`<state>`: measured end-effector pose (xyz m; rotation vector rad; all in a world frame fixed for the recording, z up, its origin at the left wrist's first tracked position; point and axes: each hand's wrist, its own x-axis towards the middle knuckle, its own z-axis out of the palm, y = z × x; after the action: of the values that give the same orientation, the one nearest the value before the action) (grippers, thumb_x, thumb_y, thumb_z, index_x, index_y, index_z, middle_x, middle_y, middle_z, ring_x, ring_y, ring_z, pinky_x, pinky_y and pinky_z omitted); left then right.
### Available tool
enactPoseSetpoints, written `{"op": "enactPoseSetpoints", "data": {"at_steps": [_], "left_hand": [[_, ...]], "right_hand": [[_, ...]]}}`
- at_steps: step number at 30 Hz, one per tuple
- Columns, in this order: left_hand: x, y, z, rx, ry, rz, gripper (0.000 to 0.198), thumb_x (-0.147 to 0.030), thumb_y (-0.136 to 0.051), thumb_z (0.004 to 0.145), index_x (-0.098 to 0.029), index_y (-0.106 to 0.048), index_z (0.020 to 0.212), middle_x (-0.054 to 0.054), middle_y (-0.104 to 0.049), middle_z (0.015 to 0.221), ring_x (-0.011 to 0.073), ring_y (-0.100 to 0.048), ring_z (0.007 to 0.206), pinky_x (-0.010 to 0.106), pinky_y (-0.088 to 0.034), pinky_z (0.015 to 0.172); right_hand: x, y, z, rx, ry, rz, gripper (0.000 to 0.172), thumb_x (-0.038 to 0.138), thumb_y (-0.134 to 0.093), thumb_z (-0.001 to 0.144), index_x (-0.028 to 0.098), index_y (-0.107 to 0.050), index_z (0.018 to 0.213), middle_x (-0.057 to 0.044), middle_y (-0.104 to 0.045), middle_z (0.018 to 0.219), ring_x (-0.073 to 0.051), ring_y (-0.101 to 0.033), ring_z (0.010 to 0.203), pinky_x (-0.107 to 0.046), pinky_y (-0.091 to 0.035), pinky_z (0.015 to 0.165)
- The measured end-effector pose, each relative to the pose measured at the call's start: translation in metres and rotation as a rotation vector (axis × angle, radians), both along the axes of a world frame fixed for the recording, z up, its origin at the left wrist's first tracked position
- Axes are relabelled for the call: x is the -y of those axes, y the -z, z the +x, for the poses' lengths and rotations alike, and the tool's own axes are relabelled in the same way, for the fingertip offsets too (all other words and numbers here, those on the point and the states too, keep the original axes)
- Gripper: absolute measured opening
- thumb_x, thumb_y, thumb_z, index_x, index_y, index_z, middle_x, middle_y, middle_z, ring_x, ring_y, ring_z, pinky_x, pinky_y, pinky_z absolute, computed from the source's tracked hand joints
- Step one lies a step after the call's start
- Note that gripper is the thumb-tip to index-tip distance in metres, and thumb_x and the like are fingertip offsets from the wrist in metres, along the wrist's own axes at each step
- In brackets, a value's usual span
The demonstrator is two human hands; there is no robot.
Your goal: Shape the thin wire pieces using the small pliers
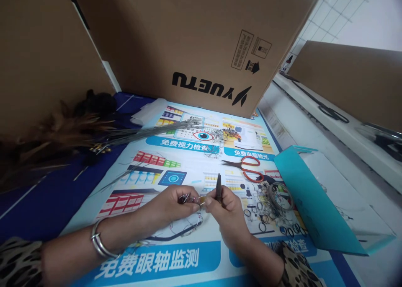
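Pinched in my left hand (171, 205) is a small wire-and-bead piece (187, 198), partly hidden by the fingers; thin strands hang below it. My right hand (228, 215) is closed around pliers (219, 184), whose dark, narrow jaws point up and away from me. Its thumb and fingertip also meet a thin wire (201, 200) that runs across from the left hand. The tips of both hands are almost touching. Just beyond the right hand lie scissors (251, 165) with red-orange handles, blades toward the left.
Right of my hands lie a tangle of wire and small dark rings (265, 205), a coil (282, 196) and a turquoise open box (314, 207). A bundle of straight wires (157, 130) and brown feathers (59, 132) lie left. A large cardboard box (194, 40) stands behind.
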<state>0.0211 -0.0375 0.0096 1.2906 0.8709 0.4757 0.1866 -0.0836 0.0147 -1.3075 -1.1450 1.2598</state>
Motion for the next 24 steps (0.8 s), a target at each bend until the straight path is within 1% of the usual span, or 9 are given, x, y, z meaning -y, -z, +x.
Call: {"op": "enactPoseSetpoints", "data": {"at_steps": [5, 9, 12, 15, 17, 18, 19, 21, 24], "left_hand": [[0.000, 0.002, 0.000, -0.004, -0.011, 0.039, 0.013, -0.027, -0.059, 0.071, -0.015, -0.060, 0.071, -0.004, -0.049, 0.060, 0.0083, -0.038, 0.053, 0.020, -0.029, 0.050], [-0.001, 0.005, -0.002, 0.026, -0.050, -0.048, 0.018, -0.033, -0.061, 0.072, -0.015, -0.058, 0.076, -0.007, -0.043, 0.052, 0.0056, -0.030, 0.043, 0.019, -0.021, 0.042], [-0.002, 0.008, -0.004, 0.065, -0.104, -0.101, 0.022, -0.037, -0.062, 0.073, -0.016, -0.056, 0.078, -0.009, -0.037, 0.047, 0.0047, -0.025, 0.039, 0.018, -0.016, 0.039], [-0.004, 0.008, -0.006, 0.114, -0.150, -0.083, 0.020, -0.036, -0.061, 0.075, -0.016, -0.055, 0.078, -0.010, -0.036, 0.047, 0.0046, -0.026, 0.039, 0.018, -0.017, 0.039], [-0.005, 0.005, -0.006, 0.107, -0.177, -0.036, 0.018, -0.034, -0.059, 0.076, -0.016, -0.055, 0.076, -0.009, -0.037, 0.049, 0.0048, -0.027, 0.040, 0.018, -0.019, 0.039], [-0.005, 0.002, -0.007, 0.092, -0.192, 0.013, 0.017, -0.033, -0.059, 0.077, -0.016, -0.056, 0.075, -0.008, -0.040, 0.051, 0.0053, -0.030, 0.042, 0.018, -0.023, 0.041], [-0.006, 0.000, -0.007, 0.072, -0.204, 0.079, 0.015, -0.031, -0.058, 0.077, -0.016, -0.057, 0.074, -0.007, -0.044, 0.055, 0.0062, -0.035, 0.046, 0.018, -0.027, 0.044], [-0.006, -0.004, -0.008, 0.027, -0.217, 0.230, 0.012, -0.027, -0.058, 0.077, -0.016, -0.060, 0.073, -0.003, -0.052, 0.065, 0.0092, -0.045, 0.058, 0.020, -0.036, 0.055], [-0.007, -0.006, -0.009, -0.036, -0.205, 0.379, 0.011, -0.024, -0.056, 0.077, -0.016, -0.063, 0.074, 0.000, -0.057, 0.073, 0.0129, -0.051, 0.070, 0.023, -0.039, 0.065]], "right_hand": [[-0.002, 0.001, 0.000, -0.096, -0.026, -0.037, 0.008, 0.024, -0.058, 0.076, 0.017, -0.054, 0.074, 0.004, -0.052, 0.060, -0.009, -0.044, 0.057, -0.022, -0.035, 0.057], [-0.006, -0.003, 0.004, -0.181, -0.020, -0.047, 0.012, 0.028, -0.058, 0.078, 0.017, -0.055, 0.077, 0.001, -0.055, 0.064, -0.010, -0.047, 0.058, -0.023, -0.037, 0.057], [-0.008, -0.010, 0.010, -0.263, -0.004, -0.027, 0.015, 0.032, -0.054, 0.082, 0.017, -0.057, 0.081, -0.001, -0.057, 0.071, -0.012, -0.050, 0.063, -0.025, -0.039, 0.061], [-0.009, -0.017, 0.018, -0.258, -0.071, -0.012, 0.020, 0.036, -0.050, 0.084, 0.018, -0.057, 0.089, -0.005, -0.060, 0.085, -0.015, -0.055, 0.074, -0.030, -0.042, 0.069], [-0.008, -0.021, 0.023, -0.080, -0.129, -0.011, 0.023, 0.037, -0.048, 0.086, 0.019, -0.058, 0.096, -0.006, -0.060, 0.086, -0.017, -0.056, 0.078, -0.030, -0.043, 0.067], [-0.008, -0.021, 0.025, 0.089, -0.174, 0.016, 0.021, 0.035, -0.049, 0.085, 0.019, -0.060, 0.093, -0.005, -0.060, 0.082, -0.018, -0.055, 0.077, -0.029, -0.042, 0.066], [-0.008, -0.021, 0.027, 0.283, -0.212, 0.076, 0.018, 0.033, -0.051, 0.084, 0.019, -0.061, 0.089, -0.005, -0.059, 0.080, -0.018, -0.054, 0.078, -0.029, -0.041, 0.067], [-0.007, -0.019, 0.030, 0.616, -0.208, 0.240, 0.013, 0.028, -0.054, 0.081, 0.019, -0.062, 0.085, -0.005, -0.057, 0.084, -0.019, -0.052, 0.082, -0.030, -0.040, 0.071], [-0.006, -0.013, 0.032, 0.882, -0.201, 0.360, 0.011, 0.024, -0.052, 0.082, 0.019, -0.061, 0.086, -0.006, -0.055, 0.085, -0.018, -0.050, 0.081, -0.030, -0.040, 0.072]]}}
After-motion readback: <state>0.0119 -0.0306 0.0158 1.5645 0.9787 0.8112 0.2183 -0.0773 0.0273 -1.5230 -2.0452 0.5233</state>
